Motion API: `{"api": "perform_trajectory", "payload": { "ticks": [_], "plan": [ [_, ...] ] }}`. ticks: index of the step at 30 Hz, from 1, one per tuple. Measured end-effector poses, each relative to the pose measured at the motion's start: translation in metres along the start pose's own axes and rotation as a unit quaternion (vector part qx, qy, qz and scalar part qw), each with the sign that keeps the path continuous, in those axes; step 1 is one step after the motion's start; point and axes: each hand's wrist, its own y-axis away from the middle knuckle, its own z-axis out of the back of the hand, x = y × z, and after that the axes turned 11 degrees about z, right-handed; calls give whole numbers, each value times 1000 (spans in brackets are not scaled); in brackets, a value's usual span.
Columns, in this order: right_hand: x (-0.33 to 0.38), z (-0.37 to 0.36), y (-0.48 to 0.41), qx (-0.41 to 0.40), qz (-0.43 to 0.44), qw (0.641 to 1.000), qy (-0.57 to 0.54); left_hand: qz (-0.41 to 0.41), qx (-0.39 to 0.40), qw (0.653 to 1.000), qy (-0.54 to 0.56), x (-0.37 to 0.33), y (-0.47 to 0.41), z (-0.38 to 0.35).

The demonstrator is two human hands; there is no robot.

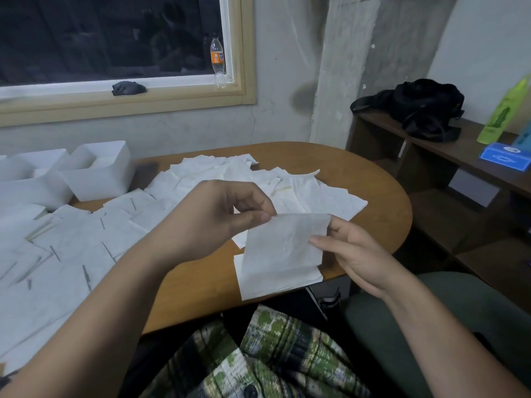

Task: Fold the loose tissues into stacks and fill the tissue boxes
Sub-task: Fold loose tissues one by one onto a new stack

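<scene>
View from a head-worn camera, looking down at a person seated at a rounded wooden table (359,173). Both bare hands hold up a single white tissue (284,242) just above the table's near edge. The left hand (227,214) pinches the tissue's top left corner, its fingers (253,218) curled so that thumb and forefinger close on the paper. The right hand (356,254) grips the tissue's right edge, with the thumb lying across the front and the other fingers behind the sheet. The tissue hangs fairly flat, facing the camera. Directly beneath it, a small stack (275,282) of folded tissues lies at the near edge of the table. Loose tissues (86,248) cover the left part of the table in overlapping sheets, and a further heap (244,173) lies toward the far side. Two white, open-topped tissue boxes (100,179) stand side by side at the far left of the table, below a window. On the window sill (172,84) stand a plastic bottle (217,60) with an orange label and, to its left, a crumpled dark cloth (128,88). To the right of the table, a dark wooden shelf (465,139) carries a black bag (425,107), a green bottle (498,119) and a blue box (505,159). Green plaid fabric (287,349) covers the person's lap at the bottom.
</scene>
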Motion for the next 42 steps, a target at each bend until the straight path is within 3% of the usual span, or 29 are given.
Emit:
{"api": "perform_trajectory", "payload": {
  "ticks": [7, 13, 26, 33, 37, 42],
  "plan": [
    [0, 0, 1, -54, 21, 993, 108, 120, -11, 992, -19, 30, -2, -5],
    [-7, -3, -1, -70, -18, 978, 193, 197, 35, 980, -21, 56, -6, -23],
    [-18, -9, -6, -60, -45, 934, 349, 193, 35, 978, -73, 87, -9, -41],
    [-15, -5, -13, -54, -43, 902, 426, 206, -7, 977, -56, 93, -3, -50],
    [-13, 7, -31, -99, -5, 855, 508, 191, -94, 976, -44, 93, 5, -59],
    [-22, 24, -60, -67, 41, 788, 611, 171, -163, 971, -33, 96, 14, -70]
  ]
}}
